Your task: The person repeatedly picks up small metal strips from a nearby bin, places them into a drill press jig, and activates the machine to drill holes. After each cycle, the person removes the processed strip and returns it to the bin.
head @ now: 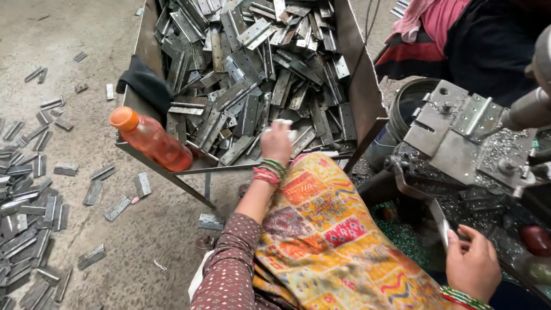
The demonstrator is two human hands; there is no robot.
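My left hand (277,142) reaches into a metal tray (363,86) heaped with grey steel hinges (252,74); its fingers close around one hinge at the tray's near edge. My right hand (472,267) rests at the lower right, gripping a thin metal lever (441,225) on a drilling machine. A hinge (472,116) sits on the machine's jig plate (445,140) under the drill spindle (531,108). A patterned yellow cloth (327,235) covers my lap.
An orange plastic bottle (150,139) lies on the tray's left rim beside a black cloth (146,83). Several hinges (28,201) are scattered over the concrete floor at left. Another person in pink and black (459,34) sits at top right. Metal shavings surround the machine.
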